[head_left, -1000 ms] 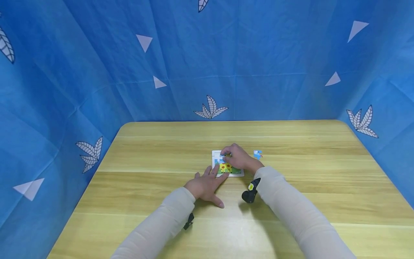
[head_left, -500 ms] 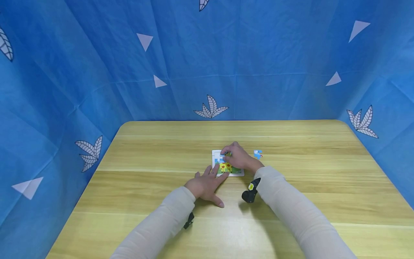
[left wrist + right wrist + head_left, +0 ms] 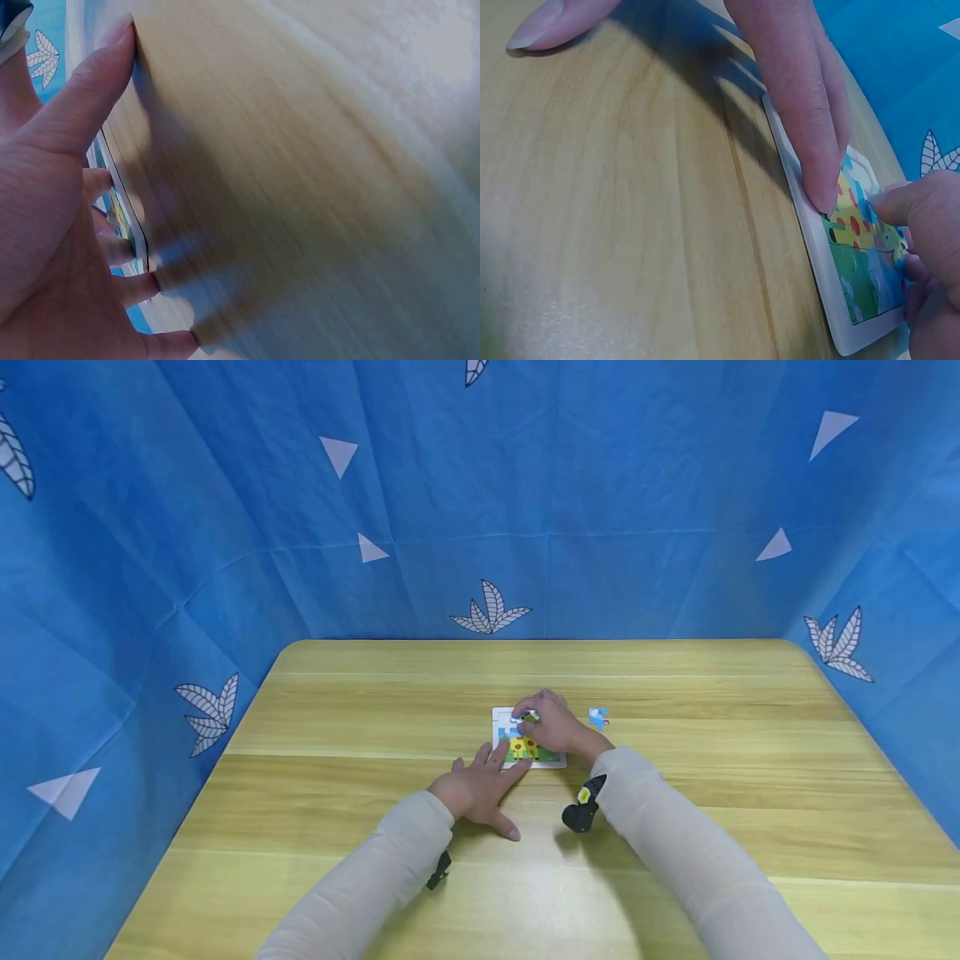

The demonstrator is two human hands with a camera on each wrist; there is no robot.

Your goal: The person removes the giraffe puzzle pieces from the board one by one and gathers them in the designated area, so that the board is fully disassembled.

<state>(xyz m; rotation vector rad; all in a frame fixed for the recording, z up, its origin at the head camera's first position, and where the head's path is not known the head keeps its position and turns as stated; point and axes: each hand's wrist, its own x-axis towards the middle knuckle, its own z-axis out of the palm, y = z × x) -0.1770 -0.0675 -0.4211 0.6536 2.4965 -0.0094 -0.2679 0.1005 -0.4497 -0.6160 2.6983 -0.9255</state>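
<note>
A small jigsaw puzzle in a white-edged tray (image 3: pixel 495 727) lies on the table, showing a yellow giraffe with red spots (image 3: pixel 855 223) on green ground. My left hand (image 3: pixel 474 790) is spread wide, its fingertips touching the near left part of the puzzle and its thumb out over the tabletop. Over the upper part of the tray, my right hand (image 3: pixel 557 727) pinches a jigsaw piece (image 3: pixel 889 241) with the giraffe's head between thumb and curled fingers. The hand partly covers this piece. A loose blue and white jigsaw piece (image 3: pixel 597 717) lies right of the tray.
The wooden table (image 3: pixel 337 710) extends around the tray on all sides. A blue cloth (image 3: pixel 600 485) with white leaves and triangles hangs behind it and at both sides. Black wrist cameras (image 3: pixel 582 806) sit below the sleeves.
Only the right hand's fingers shift very slightly over the tray, still pinching the jigsaw piece. The left hand and the loose piece stay where they were.
</note>
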